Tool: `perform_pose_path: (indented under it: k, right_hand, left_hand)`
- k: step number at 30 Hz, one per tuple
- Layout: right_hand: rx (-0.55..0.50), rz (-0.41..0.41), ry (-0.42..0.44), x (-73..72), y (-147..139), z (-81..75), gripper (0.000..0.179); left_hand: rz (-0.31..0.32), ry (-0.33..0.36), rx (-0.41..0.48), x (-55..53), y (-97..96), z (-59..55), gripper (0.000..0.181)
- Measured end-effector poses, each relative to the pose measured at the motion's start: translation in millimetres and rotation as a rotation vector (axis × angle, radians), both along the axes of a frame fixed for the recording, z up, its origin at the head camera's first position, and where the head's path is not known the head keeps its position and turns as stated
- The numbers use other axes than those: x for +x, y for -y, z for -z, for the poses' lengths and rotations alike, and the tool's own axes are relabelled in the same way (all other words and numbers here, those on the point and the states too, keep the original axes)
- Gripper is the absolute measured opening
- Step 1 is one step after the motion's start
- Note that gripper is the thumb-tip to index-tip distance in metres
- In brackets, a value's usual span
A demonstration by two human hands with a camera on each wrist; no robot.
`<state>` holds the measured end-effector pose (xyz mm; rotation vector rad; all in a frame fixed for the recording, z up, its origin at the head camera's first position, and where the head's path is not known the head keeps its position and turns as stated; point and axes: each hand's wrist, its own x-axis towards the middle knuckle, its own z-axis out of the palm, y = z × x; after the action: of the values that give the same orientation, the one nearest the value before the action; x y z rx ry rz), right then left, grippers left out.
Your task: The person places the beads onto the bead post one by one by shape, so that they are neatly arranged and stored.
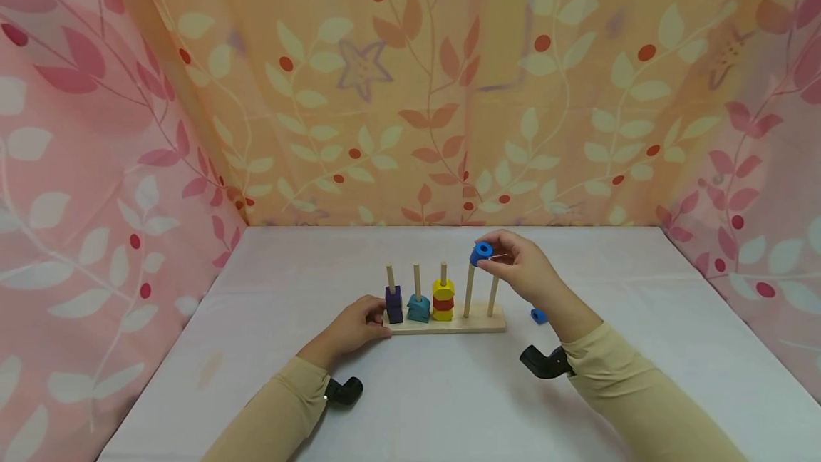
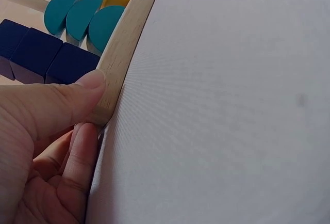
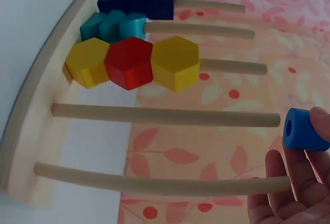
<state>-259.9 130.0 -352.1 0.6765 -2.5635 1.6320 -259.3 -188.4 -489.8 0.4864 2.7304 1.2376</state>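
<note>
My left hand (image 1: 349, 326) grips the left end of a wooden peg stand (image 1: 449, 329), thumb on top of the base in the left wrist view. With my right hand (image 1: 527, 269) I pinch a blue block with a hole (image 3: 300, 131). Its hole faces the tip of the fourth peg (image 3: 165, 116), just off the end. The fifth peg (image 3: 165, 184) is bare, and my lower fingers are at its tip. Dark blue square blocks (image 3: 136, 3), teal half-round blocks (image 2: 105, 27) and a yellow, red (image 3: 129, 63) and yellow hexagon stack sit on the first three pegs.
Another blue block (image 1: 539, 316) lies on the white tabletop (image 1: 436, 405), right of the stand and close to my right forearm. Leaf-patterned cloth (image 1: 410, 91) hangs behind the table and along both sides. Black wrist cameras (image 1: 544, 362) stick out from my sleeves.
</note>
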Motion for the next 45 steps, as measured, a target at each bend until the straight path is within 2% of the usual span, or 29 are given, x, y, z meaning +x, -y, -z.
perform_pose_path:
  k: [8, 17, 20, 27, 34, 39, 45]
  right_hand:
    - [0.010, 0.007, 0.050, -5.3, 9.8, 12.8, 0.028]
    - [-0.038, 0.062, 0.185, -9.2, 11.2, 26.7, 0.055]
    - [-0.065, 0.064, 0.215, -9.5, 11.1, 33.6, 0.058]
    - [-0.035, 0.092, 0.296, -10.6, 10.5, 62.4, 0.034]
    - [-0.010, 0.096, 0.327, -14.8, 10.2, 86.5, 0.028]
    - [-0.010, 0.068, 0.335, -16.6, 8.0, 94.1, 0.026]
    - [0.027, 0.032, 0.351, -17.8, 5.6, 95.5, 0.026]
  left_hand:
    - [-0.004, 0.000, -0.001, 0.6, -0.6, -0.9, 0.040]
    - [0.013, -0.027, 0.019, 0.4, -0.7, -1.3, 0.039]
    - [0.015, -0.029, 0.022, 0.5, -0.8, -1.6, 0.039]
    - [0.013, -0.027, 0.016, 1.1, -0.7, -2.0, 0.039]
    - [0.001, -0.012, 0.012, 1.6, -0.7, -1.8, 0.039]
    - [0.006, -0.012, 0.016, 1.1, -0.8, -1.7, 0.039]
    - [0.008, -0.017, 0.008, 1.5, -1.1, -2.4, 0.038]
